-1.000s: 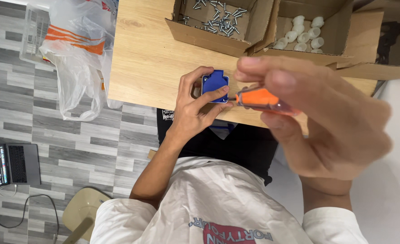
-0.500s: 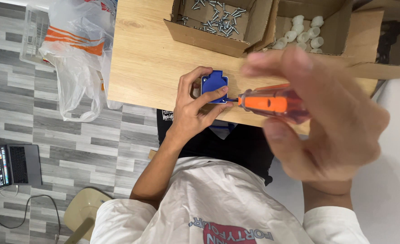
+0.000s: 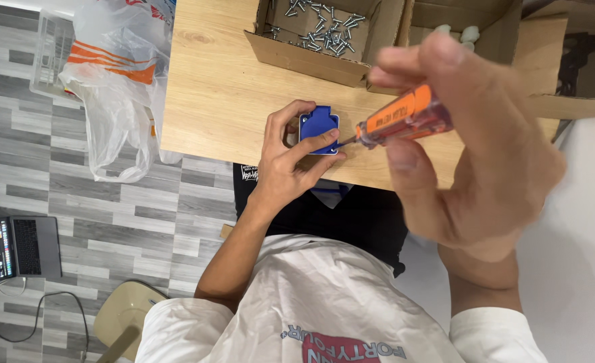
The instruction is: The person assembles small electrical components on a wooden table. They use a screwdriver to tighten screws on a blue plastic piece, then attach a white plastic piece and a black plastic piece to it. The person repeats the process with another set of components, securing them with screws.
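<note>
— At the left hand's (image 3: 285, 168) grip, what sits there?

— A small blue plastic block (image 3: 319, 128), squarish, clamped between the thumb laid across its near face and the fingers curled round its far side. It is held at the near edge of the wooden bench (image 3: 217, 94); whether it rests on the wood I cannot tell.

— And the other hand?

— The right hand (image 3: 472, 148), large and blurred close to the camera, has its grip closed on an orange-handled screwdriver (image 3: 405, 117). The thin shaft runs from that grip toward the block, and its tip meets the block's edge just beside the left thumb.

— What lies beyond the two grips?

— Past the block, farther up the bench, stands an open cardboard box (image 3: 311, 50) with a heap of silver screws (image 3: 321, 23) inside. Just beside it, behind the right hand's fingers, is a second cardboard box (image 3: 505, 30) with a few pale round pieces, probably caps, mostly hidden.

— Off the bench?

— Well away from the left grip, a clear plastic bag (image 3: 116, 87) with orange stripes hangs by the bench's side over the grey plank floor (image 3: 75, 195). Farther out on that floor lies an open laptop (image 3: 15, 249).
</note>
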